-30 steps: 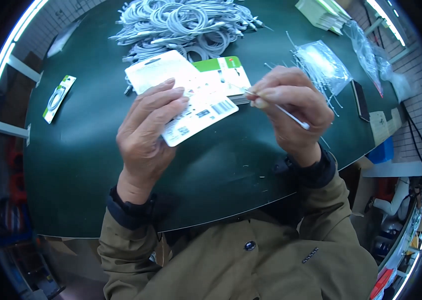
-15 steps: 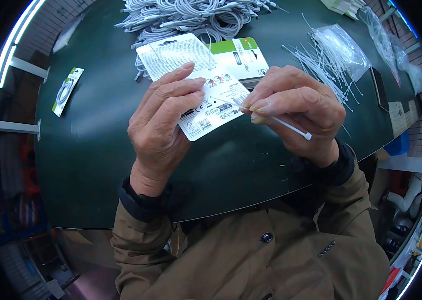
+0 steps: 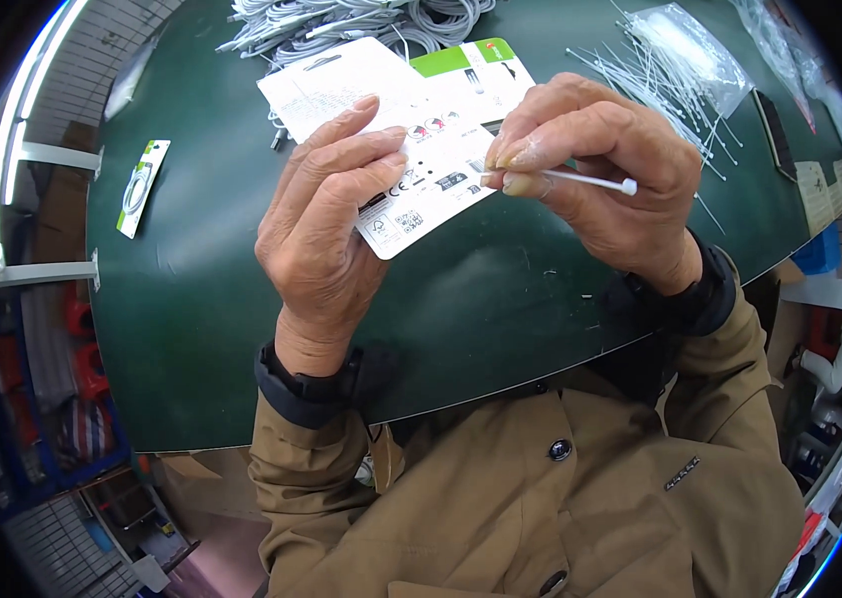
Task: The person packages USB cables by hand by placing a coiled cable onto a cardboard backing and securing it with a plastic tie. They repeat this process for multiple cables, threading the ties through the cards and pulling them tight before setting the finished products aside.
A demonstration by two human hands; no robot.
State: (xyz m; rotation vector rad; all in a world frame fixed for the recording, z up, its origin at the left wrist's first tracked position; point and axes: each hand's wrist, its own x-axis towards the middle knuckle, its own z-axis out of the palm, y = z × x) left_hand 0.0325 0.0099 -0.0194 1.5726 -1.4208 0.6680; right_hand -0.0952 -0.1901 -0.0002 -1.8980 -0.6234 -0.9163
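A white printed backing card (image 3: 419, 204) is held up in front of me, tilted, with small holes near its middle. My left hand (image 3: 326, 214) is closed on its left side, fingers over the front and thumb hidden behind. Near the card's right edge, my right hand (image 3: 595, 174) pinches a white cable tie (image 3: 585, 179) between thumb and fingers. The tie's square head sticks out to the right; its thin end is hidden or too fine to make out. Behind the held card lie green-and-white package cards (image 3: 471, 75).
Coiled grey cables (image 3: 341, 25) are heaped at the far edge of the dark green table (image 3: 212, 329). Loose white cable ties (image 3: 655, 90) and a clear plastic bag (image 3: 700, 55) lie far right, beside a dark flat object (image 3: 773, 135). One packaged cable (image 3: 142, 189) lies at left.
My right hand has risen slightly, and the cable tie has swung up to nearly level. Its thin end no longer shows across the card. My left hand keeps its hold; the view has shifted a little.
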